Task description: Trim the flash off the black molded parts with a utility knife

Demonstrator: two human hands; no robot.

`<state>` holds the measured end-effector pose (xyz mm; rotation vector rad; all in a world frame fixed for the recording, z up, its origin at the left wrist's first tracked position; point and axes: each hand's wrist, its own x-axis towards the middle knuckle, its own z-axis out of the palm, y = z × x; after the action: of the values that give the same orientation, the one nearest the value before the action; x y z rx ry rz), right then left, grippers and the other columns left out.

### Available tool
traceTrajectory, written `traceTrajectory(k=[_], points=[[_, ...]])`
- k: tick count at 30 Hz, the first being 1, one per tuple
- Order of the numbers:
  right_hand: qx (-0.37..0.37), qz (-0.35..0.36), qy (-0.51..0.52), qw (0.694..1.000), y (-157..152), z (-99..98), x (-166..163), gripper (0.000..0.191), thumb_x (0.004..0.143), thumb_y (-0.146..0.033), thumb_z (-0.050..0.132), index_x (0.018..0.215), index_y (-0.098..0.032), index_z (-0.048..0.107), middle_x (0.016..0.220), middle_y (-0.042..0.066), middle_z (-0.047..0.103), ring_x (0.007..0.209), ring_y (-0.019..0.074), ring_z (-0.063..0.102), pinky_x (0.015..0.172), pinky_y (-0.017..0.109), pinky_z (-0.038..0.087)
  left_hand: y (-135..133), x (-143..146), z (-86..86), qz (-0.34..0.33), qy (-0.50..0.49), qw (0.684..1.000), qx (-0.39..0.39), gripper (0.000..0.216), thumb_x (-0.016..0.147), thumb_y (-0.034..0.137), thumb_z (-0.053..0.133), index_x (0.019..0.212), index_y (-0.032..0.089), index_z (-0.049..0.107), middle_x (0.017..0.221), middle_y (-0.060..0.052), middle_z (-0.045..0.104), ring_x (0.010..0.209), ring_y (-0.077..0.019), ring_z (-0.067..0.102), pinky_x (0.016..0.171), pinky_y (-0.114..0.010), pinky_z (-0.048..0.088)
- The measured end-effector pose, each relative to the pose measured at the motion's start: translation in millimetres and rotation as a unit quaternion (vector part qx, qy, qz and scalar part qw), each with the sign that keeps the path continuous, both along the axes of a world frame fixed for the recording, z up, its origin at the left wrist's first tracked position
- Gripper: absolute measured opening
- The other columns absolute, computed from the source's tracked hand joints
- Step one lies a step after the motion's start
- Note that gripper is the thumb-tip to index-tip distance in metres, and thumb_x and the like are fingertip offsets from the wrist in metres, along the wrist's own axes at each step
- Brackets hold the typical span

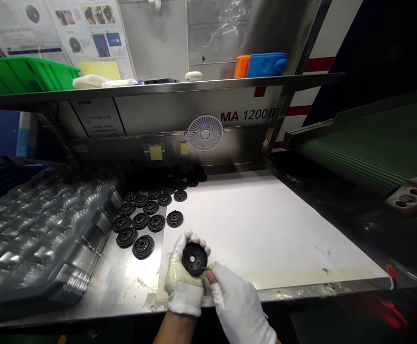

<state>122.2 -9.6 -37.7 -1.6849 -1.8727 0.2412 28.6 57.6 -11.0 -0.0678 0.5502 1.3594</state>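
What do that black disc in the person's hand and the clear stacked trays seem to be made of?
The black ribbed disc looks like moulded rubber or matte plastic, with a dull finish and crisp ridges; the look can't settle which. The clear trays look like thin formed plastic: glossy, see-through, pressed into pockets.

Steel bench [122, 291]: white paper sheet [265, 229] on R side. Black round parts [140, 220] in loose rows on bench, L of paper, 1 on paper. Clear plastic trays [39, 234] stacked at far L. Steel shelf [158, 88] up top w/ green bin [22, 76], white cloth [88, 81], orange box [242, 67], blue box [265, 65].
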Motion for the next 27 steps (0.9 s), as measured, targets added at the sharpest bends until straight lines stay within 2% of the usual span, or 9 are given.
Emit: traceTrajectory(k=[3, 10, 17, 20, 27], points=[[-0.025, -0.006, 0.028, 0.999, 2.0, 2.4, 2.5, 0.032, 0.091, -0.036, 0.024, 0.078, -0.025, 0.051, 0.065, 0.000, 0.059, 0.056, 0.0185, 0.056, 0.051, 0.029, 0.034, -1.9, 0.9, 0.6, 0.015, -0.012, 1.000, 0.001, 0.007, 0.075, 0.015, 0.055, 0.070, 0.015, 0.059, 0.061, -0.001, 0.055, 0.059, -0.0122, 0.054, 0.059, -0.026, 0.047], [-0.049, -0.006, 0.083, 0.995, 1.1, 5.0, 2.4, 0.037, 0.092, -0.043, 0.022, 0.074, -0.025, 0.048, 0.065, -0.001, 0.058, 0.056, 0.0177, 0.054, 0.051, 0.028, 0.035, -5.3, 3.5, 3.0, 0.033, -0.025, 0.999, 0.018, 0.010, 0.078, 0.016, 0.052, 0.071, 0.015, 0.059, 0.064, -0.001, 0.056, 0.060, -0.0116, 0.054, 0.059, -0.026, 0.047], [-0.063, 0.024, 0.072, 0.995, 0.1, 5.9, 5.6, 0.033, 0.091, -0.040, 0.025, 0.075, -0.025, 0.050, 0.065, -0.001, 0.060, 0.056, 0.0166, 0.055, 0.049, 0.026, 0.035, -6.9, 3.2, -0.1, 0.033, -0.028, 0.999, -0.002, 0.009, 0.078, 0.014, 0.052, 0.071, 0.014, 0.059, 0.063, -0.002, 0.056, 0.061, -0.0140, 0.054, 0.060, -0.029, 0.048], [-0.051, 0.001, 0.063, 0.997, 0.8, 6.4, 6.7, 0.032, 0.091, -0.038, 0.025, 0.073, -0.025, 0.049, 0.063, -0.001, 0.058, 0.055, 0.0171, 0.054, 0.050, 0.027, 0.035, -7.5, 2.7, -0.5, 0.026, -0.028, 0.999, 0.017, 0.009, 0.077, 0.015, 0.053, 0.069, 0.014, 0.058, 0.062, -0.002, 0.056, 0.060, -0.0137, 0.054, 0.058, -0.028, 0.048], [0.002, 0.014, 0.040, 0.999, -1.2, -0.3, -3.7, 0.034, 0.091, -0.039, 0.027, 0.069, -0.024, 0.049, 0.058, -0.002, 0.059, 0.049, 0.0158, 0.054, 0.046, 0.027, 0.032, -5.7, 4.2, 2.9, 0.044, -0.018, 0.999, 0.000, 0.007, 0.076, 0.013, 0.053, 0.073, 0.014, 0.060, 0.066, -0.001, 0.057, 0.063, -0.0127, 0.056, 0.064, -0.028, 0.050]])
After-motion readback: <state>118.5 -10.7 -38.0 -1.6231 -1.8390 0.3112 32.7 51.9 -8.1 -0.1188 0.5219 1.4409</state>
